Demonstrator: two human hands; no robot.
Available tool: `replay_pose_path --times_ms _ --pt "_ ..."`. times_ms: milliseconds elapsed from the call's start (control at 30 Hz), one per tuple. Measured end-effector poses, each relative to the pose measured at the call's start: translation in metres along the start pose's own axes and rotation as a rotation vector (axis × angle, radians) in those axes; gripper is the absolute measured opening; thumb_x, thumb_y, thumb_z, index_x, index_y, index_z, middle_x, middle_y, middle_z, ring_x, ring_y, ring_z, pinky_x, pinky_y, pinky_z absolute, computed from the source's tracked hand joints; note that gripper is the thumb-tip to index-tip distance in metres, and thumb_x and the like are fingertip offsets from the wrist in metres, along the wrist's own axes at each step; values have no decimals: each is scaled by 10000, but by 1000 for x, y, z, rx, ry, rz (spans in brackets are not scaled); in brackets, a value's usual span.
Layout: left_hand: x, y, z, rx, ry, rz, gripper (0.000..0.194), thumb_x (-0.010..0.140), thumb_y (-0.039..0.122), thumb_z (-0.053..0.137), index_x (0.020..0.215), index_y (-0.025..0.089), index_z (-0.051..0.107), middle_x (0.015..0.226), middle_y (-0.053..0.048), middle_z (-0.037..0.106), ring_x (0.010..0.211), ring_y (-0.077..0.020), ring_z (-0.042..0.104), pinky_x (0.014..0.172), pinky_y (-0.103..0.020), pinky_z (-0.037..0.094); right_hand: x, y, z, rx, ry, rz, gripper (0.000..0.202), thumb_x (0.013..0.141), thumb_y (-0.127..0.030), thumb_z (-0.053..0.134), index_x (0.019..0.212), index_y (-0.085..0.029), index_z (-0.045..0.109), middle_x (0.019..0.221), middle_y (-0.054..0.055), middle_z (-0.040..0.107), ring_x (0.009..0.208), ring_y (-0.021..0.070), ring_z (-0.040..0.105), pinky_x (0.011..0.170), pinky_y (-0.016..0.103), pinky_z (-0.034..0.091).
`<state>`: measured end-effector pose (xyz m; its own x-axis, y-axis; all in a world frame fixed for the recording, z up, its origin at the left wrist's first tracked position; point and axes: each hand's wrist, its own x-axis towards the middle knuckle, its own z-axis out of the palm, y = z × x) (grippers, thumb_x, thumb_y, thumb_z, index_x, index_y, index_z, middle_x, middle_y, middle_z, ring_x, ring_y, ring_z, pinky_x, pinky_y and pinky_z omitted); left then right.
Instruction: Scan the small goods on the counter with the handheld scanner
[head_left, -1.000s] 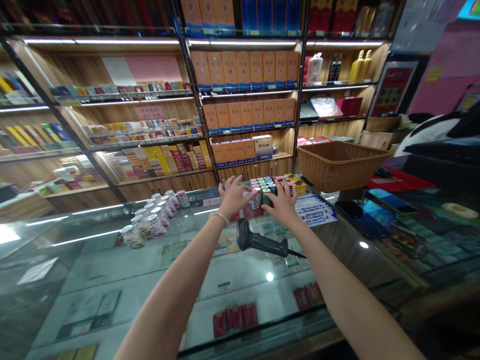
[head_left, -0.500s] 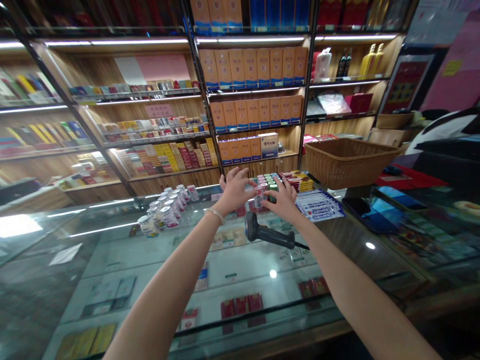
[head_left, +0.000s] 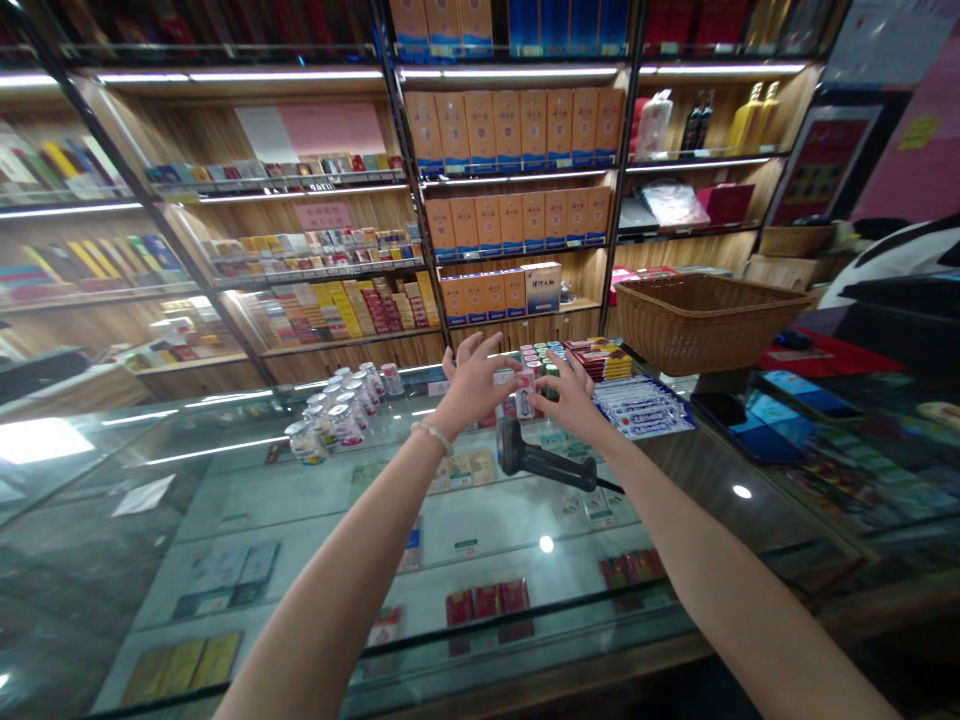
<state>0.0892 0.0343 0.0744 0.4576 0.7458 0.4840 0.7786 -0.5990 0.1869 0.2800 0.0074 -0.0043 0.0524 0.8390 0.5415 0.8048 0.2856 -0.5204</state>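
Observation:
Both my hands reach over the glass counter [head_left: 465, 520]. My left hand [head_left: 480, 380] pinches the left side of a small clear container [head_left: 525, 395] with pink on it. My right hand [head_left: 568, 393] has its thumb and fingertips at the right side of the same container. Just behind are rows of small pink- and green-topped containers [head_left: 540, 353], partly covered by my right hand. A black handheld scanner [head_left: 547, 462] lies on the glass in front of my hands. Several white-lidded jars [head_left: 341, 405] stand in a group to the left.
Blue-and-white packets [head_left: 645, 408] and red-yellow packs [head_left: 604, 358] lie right of my hands. A wicker basket [head_left: 701, 325] stands behind them. Phones [head_left: 765, 425] lie farther right. Shelves with orange boxes [head_left: 510, 225] rise at the back.
The view has shifted slightly, so the counter objects and hands sit a little to the right. Both hands remain at the small container, with little change in their grip.

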Motion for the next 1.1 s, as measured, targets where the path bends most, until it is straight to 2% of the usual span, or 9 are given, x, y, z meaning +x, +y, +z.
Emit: replay_pose_path --times_ms 67,133,200,400,533,667,833,1100 --pt "-8 -1 -3 20 40 8 498 857 497 752 1338 386 686 1687 -33 389 1564 -383 261 1265 -679 90 2 0 0 40 10 61 219 910 -470 679 962 -286 788 1680 40 394 1585 348 196 1201 669 187" --pt "-20 -3 -5 47 87 26 753 827 561 770 1514 374 523 1723 -68 305 1576 -383 236 1274 -655 82 4 -1 1 102 21 123 253 911 -490 664 962 -278 793 1671 42 408 1574 347 223 1213 657 205" --pt "-37 -6 -7 79 143 29 852 813 600 774 1563 358 449 1730 -94 273 1579 -382 228 1282 -636 56 4 -3 3 173 37 164 287 912 -508 645 960 -270 798 1650 51 437 1555 343 267 1226 629 230" --pt "-82 -15 1 156 291 -62 688 807 633 771 1375 275 621 1688 -155 329 1580 -383 225 1298 -615 36 -2 -17 16 289 93 194 339 918 -540 605 900 -265 802 1595 67 508 1506 344 355 1228 595 280" --pt "-98 -13 9 172 296 -103 590 784 638 790 1254 300 673 1681 -130 355 1570 -387 257 1294 -639 32 -9 -28 24 255 99 177 341 926 -552 599 914 -277 802 1599 53 504 1492 334 370 1211 571 316" --pt "-103 -7 13 164 269 -125 505 778 657 787 1133 307 709 1667 -101 397 1563 -393 272 1282 -677 26 -19 -40 28 247 91 168 331 919 -551 616 926 -279 804 1612 55 487 1510 349 328 1204 596 300" --pt "-104 -5 15 142 291 -153 405 802 627 778 1026 293 721 1657 -72 425 1548 -406 289 1269 -704 26 -27 -53 28 259 59 190 296 905 -532 650 938 -283 807 1644 50 447 1532 360 295 1199 630 278" --pt "-105 -7 18 123 318 -135 249 857 505 748 991 295 738 1629 -42 469 1525 -391 331 1270 -698 68 -26 -51 26 197 63 161 375 922 -594 606 935 -278 807 1634 58 463 1526 351 302 1201 610 275"
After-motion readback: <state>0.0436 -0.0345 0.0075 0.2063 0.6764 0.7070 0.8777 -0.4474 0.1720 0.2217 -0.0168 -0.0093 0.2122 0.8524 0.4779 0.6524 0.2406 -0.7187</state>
